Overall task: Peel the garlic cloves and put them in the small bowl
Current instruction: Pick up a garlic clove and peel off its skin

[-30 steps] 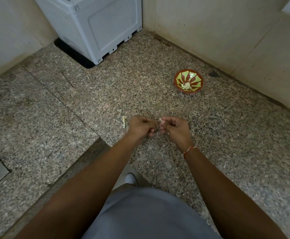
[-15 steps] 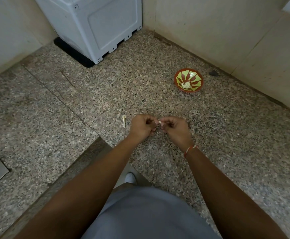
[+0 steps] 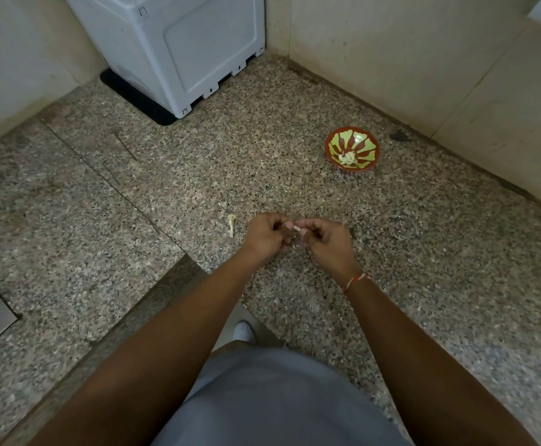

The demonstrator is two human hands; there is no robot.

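Two hands work one garlic clove above a speckled granite counter.

The left hand point(image 3: 267, 235) and right hand point(image 3: 325, 241) meet near the counter's point(image 3: 198, 175) front edge, fingers point(image 3: 304, 224) curled and pinching a small pale garlic clove point(image 3: 297, 229) between them (most of it is hidden by the fingertips). The small bowl point(image 3: 352, 152), red with green rays, sits well apart toward the back right, near the wall, with peeled cloves point(image 3: 347, 158) heaped in its bottom. A garlic stem scrap point(image 3: 231, 224) lies on the counter just left of the left hand. A grey appliance point(image 3: 179, 43) stands in the back corner. A red thread point(image 3: 354, 281) circles the right wrist.
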